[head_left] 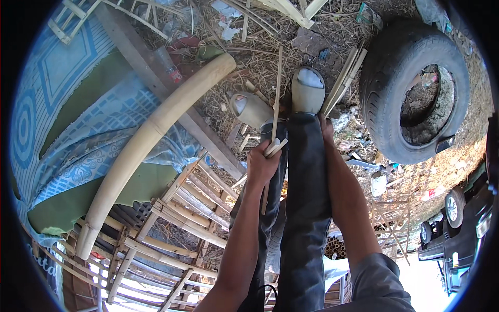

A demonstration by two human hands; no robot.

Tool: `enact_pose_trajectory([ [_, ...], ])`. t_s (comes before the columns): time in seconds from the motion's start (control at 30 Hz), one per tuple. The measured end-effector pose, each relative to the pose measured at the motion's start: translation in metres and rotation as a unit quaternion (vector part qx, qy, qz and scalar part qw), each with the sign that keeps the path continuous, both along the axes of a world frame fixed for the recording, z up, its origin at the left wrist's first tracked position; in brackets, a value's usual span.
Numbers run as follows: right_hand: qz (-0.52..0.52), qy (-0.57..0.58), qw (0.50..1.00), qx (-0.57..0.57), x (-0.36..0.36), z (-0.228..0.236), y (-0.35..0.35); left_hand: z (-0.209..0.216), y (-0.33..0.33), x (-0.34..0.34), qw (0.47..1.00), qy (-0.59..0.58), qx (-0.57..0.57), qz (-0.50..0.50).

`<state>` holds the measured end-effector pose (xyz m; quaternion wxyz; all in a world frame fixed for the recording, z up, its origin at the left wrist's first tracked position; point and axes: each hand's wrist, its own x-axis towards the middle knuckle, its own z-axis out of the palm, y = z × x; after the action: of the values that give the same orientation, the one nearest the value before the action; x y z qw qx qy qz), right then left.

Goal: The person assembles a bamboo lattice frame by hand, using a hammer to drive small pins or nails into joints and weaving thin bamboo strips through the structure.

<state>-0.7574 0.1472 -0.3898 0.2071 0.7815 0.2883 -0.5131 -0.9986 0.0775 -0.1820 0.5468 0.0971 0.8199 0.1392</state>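
Observation:
My left hand is closed around a few thin bamboo strips that stand nearly upright in front of my left leg. The longest strip runs from above my grey shoes down past my wrist. My right hand reaches down along the outside of my right leg in dark trousers. Its fingers are mostly hidden behind the leg, close to a bundle of flat bamboo slats leaning on the ground. I cannot tell whether it holds anything.
A thick pale bamboo pole lies diagonally at the left over a blue patterned cloth. A bamboo lattice frame sits below it. An old tyre lies at the right on straw-strewn ground. A vehicle stands at the lower right.

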Motion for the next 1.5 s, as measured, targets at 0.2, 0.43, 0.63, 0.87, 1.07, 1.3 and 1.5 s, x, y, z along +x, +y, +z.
enact_pose_trajectory([
  [0.2, -0.02, 0.058, 0.993, 0.096, 0.0, 0.063, 0.002, 0.012, 0.001, -0.005, 1.0, 0.015, -0.007, 0.002],
  [0.43, -0.14, 0.206, 0.936, 0.249, 0.05, 0.154, 0.033, 0.007, 0.008, -0.007, 0.992, 0.011, 0.033, 0.123],
  [0.63, -0.011, 0.062, 0.952, 0.299, 0.02, 0.145, 0.085, 0.008, 0.017, -0.016, 0.988, 0.011, 0.004, 0.155],
  [0.87, 0.168, -0.165, 0.966, 0.11, -0.007, 0.011, 0.147, -0.003, 0.035, -0.019, 0.986, -0.037, -0.014, 0.159],
  [1.07, 0.18, -0.165, 0.956, 0.165, -0.019, -0.023, 0.143, -0.012, 0.032, -0.01, 0.986, 0.014, 0.065, 0.15],
  [1.3, 0.18, -0.021, 0.975, 0.127, -0.037, -0.007, 0.137, 0.003, 0.037, -0.007, 0.998, 0.018, 0.015, 0.055],
  [1.5, 0.218, -0.093, 0.946, 0.22, -0.035, -0.014, 0.149, 0.004, 0.047, -0.012, 0.996, -0.012, 0.035, 0.08],
])
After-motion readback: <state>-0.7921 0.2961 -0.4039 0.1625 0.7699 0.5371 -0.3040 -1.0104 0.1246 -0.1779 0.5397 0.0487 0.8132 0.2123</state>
